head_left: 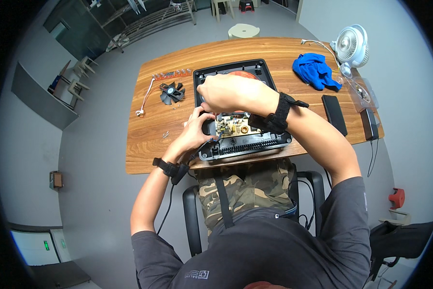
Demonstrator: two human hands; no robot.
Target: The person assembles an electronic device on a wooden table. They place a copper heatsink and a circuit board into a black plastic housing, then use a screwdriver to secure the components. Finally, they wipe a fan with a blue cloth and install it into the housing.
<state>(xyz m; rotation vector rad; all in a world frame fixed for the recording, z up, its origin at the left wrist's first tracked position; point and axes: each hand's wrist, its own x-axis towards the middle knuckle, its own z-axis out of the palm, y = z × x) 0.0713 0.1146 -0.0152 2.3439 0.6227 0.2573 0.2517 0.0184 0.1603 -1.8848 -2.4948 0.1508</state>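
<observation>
An opened induction cooker base (pixel 210 156) in black plastic lies at the table's near edge, in front of me. A reddish copper coil (pixel 245 74) shows at its far side, partly behind my right forearm. Nearer me sits a tan circuit board (pixel 233 126) with small components. My left hand (pixel 197 130) has thumb and fingers spread apart at the board's left edge, touching there. Above the coil, my right hand (pixel 222 92) is closed in a fist, back of the hand up. Whatever it holds, if anything, is hidden beneath it.
Left of the base lie a black fan (pixel 171 93), an orange circuit strip (pixel 173 74) with white wires and small screws (pixel 166 134). To the right are a blue cloth (pixel 315 71), a black phone-like slab (pixel 334 114), a clear plastic box (pixel 363 94) and a white desk fan (pixel 351 45).
</observation>
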